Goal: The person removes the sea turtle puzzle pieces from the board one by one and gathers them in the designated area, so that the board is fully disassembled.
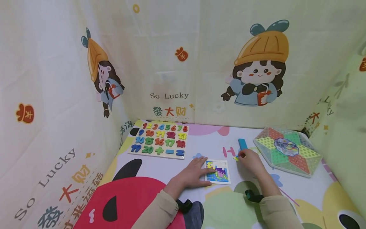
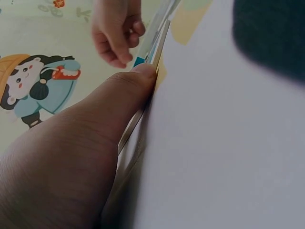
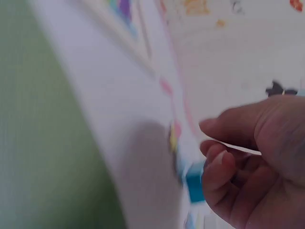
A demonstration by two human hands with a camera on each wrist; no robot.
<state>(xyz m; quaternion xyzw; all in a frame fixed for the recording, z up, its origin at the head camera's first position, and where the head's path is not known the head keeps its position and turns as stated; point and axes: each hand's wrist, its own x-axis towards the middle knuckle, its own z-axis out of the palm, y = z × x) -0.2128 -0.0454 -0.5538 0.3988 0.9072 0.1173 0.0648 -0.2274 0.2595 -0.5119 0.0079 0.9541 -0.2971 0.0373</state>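
Note:
My left hand [image 1: 197, 172] rests over the left side of a small framed jigsaw puzzle [image 1: 224, 182], fingers spread and one lying across the picture. In the left wrist view its thumb [image 2: 128, 88] presses against the board's edge. The puzzle shows purple, yellow and blue parts. To its right, my right hand [image 1: 252, 161] hovers with loosely curled fingers beside a small yellow and blue piece [image 1: 235, 158]. Nothing shows between its thumb and fingers [image 3: 221, 167] in the right wrist view. A blue block [image 1: 242, 143] lies just beyond that hand.
A board of colored numbers [image 1: 156, 156] lies at the back left. At the right sits a clear-lidded, star-patterned game box [image 1: 307, 173]. A printed cloth [image 1: 160, 73] hangs behind and around the patterned table cover [image 1: 131, 190].

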